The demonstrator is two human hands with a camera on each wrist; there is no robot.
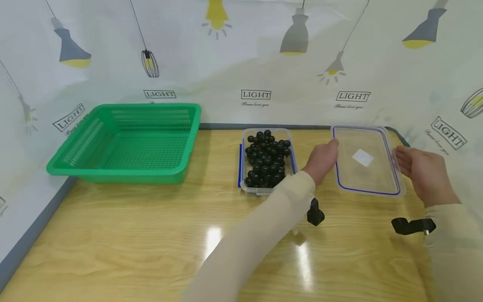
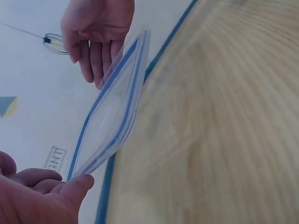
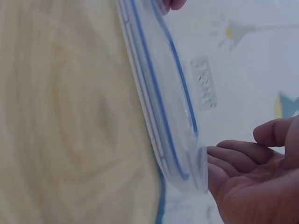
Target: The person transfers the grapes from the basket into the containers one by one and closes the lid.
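Note:
A clear plastic container lid (image 1: pixel 364 155) with a blue seal is held up over the right side of the table. My left hand (image 1: pixel 323 160) pinches its left edge; in the left wrist view the thumb (image 2: pixel 78 186) lies along one side and the fingers along the other. At the opposite edge is my right hand (image 1: pixel 426 172), palm turned toward the lid, fingers extended and thumb away from it. Its fingertips are right at the clear flap in the right wrist view. Left of the lid, a clear container (image 1: pixel 260 191) holds a pile of black grapes (image 1: pixel 266 157).
A green plastic basket (image 1: pixel 181 176) with slotted walls stands at the back left of the wooden table (image 1: pixel 132 243). Behind the table rises a white wall covering (image 1: pixel 226 71) printed with lamps. A dark strip runs along the table's back edge.

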